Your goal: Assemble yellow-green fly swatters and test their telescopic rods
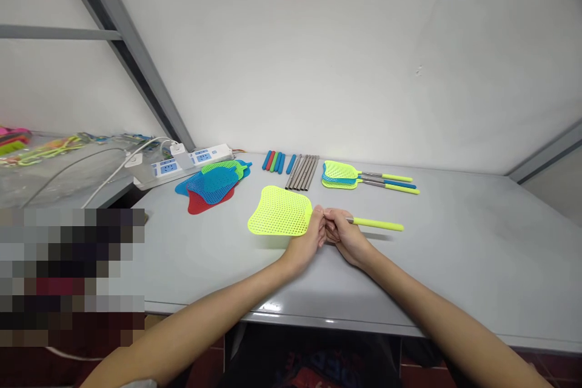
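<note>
A yellow-green fly swatter (282, 212) is held level above the table, its mesh head to the left and its grip to the right. My left hand (313, 227) pinches it where the head meets the metal rod. Close beside it, my right hand (343, 230) is closed around the rod, just left of the yellow-green grip (378, 224). The fingers of both hands nearly touch and hide most of the rod. Behind my hands lie several metal rods (302, 173) side by side.
Blue, green and red swatter heads (213, 185) overlap at the left, near a white power strip (220, 153) with cables. Several coloured grips (274, 161) lie by the wall. A few assembled swatters (341, 171) rest at the back right. Plastic bags (68, 163) lie further left.
</note>
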`<state>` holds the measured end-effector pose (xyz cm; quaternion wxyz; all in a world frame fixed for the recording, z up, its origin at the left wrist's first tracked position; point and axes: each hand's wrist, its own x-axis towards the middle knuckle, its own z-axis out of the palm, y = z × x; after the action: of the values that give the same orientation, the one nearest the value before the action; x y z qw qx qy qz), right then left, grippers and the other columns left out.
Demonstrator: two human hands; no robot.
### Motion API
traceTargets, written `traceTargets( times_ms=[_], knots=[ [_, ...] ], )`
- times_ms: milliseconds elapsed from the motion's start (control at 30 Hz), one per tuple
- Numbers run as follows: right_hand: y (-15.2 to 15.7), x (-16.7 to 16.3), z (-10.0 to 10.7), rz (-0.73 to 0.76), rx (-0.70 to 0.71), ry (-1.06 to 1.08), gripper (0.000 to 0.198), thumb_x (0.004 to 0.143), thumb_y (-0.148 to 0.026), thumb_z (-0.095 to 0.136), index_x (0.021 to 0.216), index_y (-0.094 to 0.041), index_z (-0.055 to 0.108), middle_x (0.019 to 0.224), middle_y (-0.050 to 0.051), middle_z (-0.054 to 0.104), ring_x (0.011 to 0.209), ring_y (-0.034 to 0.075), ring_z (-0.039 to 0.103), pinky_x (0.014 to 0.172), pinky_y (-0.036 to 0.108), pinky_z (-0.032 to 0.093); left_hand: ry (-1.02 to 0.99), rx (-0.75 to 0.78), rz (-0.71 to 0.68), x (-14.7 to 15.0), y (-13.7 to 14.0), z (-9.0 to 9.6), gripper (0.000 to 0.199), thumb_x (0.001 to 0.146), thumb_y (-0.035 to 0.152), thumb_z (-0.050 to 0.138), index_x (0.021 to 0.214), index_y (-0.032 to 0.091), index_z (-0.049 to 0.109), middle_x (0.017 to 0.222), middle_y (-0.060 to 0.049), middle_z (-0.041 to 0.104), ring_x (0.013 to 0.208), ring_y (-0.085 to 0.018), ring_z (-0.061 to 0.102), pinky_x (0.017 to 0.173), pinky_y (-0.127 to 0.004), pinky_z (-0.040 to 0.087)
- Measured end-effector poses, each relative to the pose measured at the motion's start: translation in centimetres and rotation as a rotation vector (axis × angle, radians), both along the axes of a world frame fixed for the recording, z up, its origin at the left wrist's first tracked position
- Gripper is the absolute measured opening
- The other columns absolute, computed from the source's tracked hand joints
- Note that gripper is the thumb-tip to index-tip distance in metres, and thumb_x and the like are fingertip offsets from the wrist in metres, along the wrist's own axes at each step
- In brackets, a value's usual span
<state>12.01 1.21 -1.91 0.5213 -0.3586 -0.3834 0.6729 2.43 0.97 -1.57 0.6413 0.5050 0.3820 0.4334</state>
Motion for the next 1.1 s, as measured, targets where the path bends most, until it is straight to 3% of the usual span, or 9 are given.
traceTargets(
  times_ms=[167, 300, 500, 700, 867, 1000, 1100],
  knots=[
    [0.1, 0.0, -0.1, -0.016, 0.044, -0.073, 0.037, 0.073, -0.026, 0.044, 0.037, -0.017, 0.04, 0.028, -0.004, 0.036, 0.03, 0.007, 0.03, 0.038, 0.021, 0.026, 0.076, 0.038, -0.028, -0.2, 0.1, -0.2, 0.048, 0.078, 0.053, 0.027, 0.05, 0.018, 0.042, 0.042, 0.004, 0.033, 0.041, -0.008, 0.029, 0.045, -0.023, 0.025],
    [0.1, 0.0, 0.2, -0.017, 0.045, -0.046, 0.036, 0.071, -0.023, 0.045, 0.036, -0.017, 0.038, 0.029, -0.005, 0.033, 0.033, 0.006, 0.028, 0.04, 0.021, 0.027, 0.078, 0.028, 0.001, -0.3, 0.2, -0.2, 0.045, 0.077, 0.052, 0.031, 0.051, 0.018, 0.045, 0.042, 0.005, 0.031, 0.04, -0.008, 0.025, 0.044, -0.023, 0.023],
    [0.2, 0.1, 0.2, 0.034, -0.023, 0.004, 0.031, 0.07, -0.023, 0.046, 0.04, -0.017, 0.037, 0.033, -0.007, 0.028, 0.029, 0.005, 0.029, 0.036, 0.02, 0.027, 0.107, 0.032, 0.048, -0.1, 0.2, -1.1, 0.049, 0.076, 0.053, 0.03, 0.044, 0.019, 0.041, 0.038, 0.004, 0.032, 0.039, -0.009, 0.031, 0.047, -0.024, 0.027],
    [0.3, 0.1, 0.2, 0.055, -0.147, -0.002, 0.032, 0.069, -0.025, 0.044, 0.039, -0.018, 0.034, 0.029, -0.005, 0.034, 0.027, 0.007, 0.035, 0.035, 0.02, 0.027, 0.113, -0.041, 0.058, 0.1, 0.3, -1.6, 0.048, 0.076, 0.055, 0.028, 0.052, 0.02, 0.051, 0.038, 0.004, 0.036, 0.039, -0.01, 0.033, 0.046, -0.024, 0.028],
    [0.0, 0.1, 0.2, 0.022, -0.177, 0.02, 0.034, 0.069, -0.025, 0.044, 0.039, -0.018, 0.032, 0.03, -0.006, 0.032, 0.028, 0.006, 0.029, 0.037, 0.021, 0.027, 0.184, -0.002, 0.037, 0.1, 0.2, -1.5, 0.054, 0.076, 0.054, 0.026, 0.037, 0.019, 0.039, 0.036, 0.002, 0.035, 0.038, -0.01, 0.034, 0.049, -0.025, 0.03],
    [-0.1, 0.2, 0.3, 0.021, -0.164, 0.057, 0.034, 0.07, -0.024, 0.044, 0.039, -0.018, 0.032, 0.033, -0.007, 0.025, 0.03, 0.005, 0.021, 0.037, 0.021, 0.022, 0.171, 0.025, 0.016, -0.1, 0.4, -1.0, 0.053, 0.078, 0.051, 0.026, 0.038, 0.019, 0.038, 0.036, 0.002, 0.036, 0.039, -0.01, 0.035, 0.052, -0.024, 0.032],
    [0.3, 1.0, 0.6, -0.006, -0.155, 0.116, 0.034, 0.07, -0.023, 0.043, 0.04, -0.019, 0.029, 0.036, -0.008, 0.019, 0.032, 0.005, 0.015, 0.036, 0.021, 0.017, 0.102, -0.039, 0.102, -0.9, 1.1, -0.1, 0.047, 0.078, 0.048, 0.029, 0.042, 0.019, 0.032, 0.037, 0.004, 0.034, 0.037, -0.008, 0.031, 0.046, -0.023, 0.028]
  ],
)
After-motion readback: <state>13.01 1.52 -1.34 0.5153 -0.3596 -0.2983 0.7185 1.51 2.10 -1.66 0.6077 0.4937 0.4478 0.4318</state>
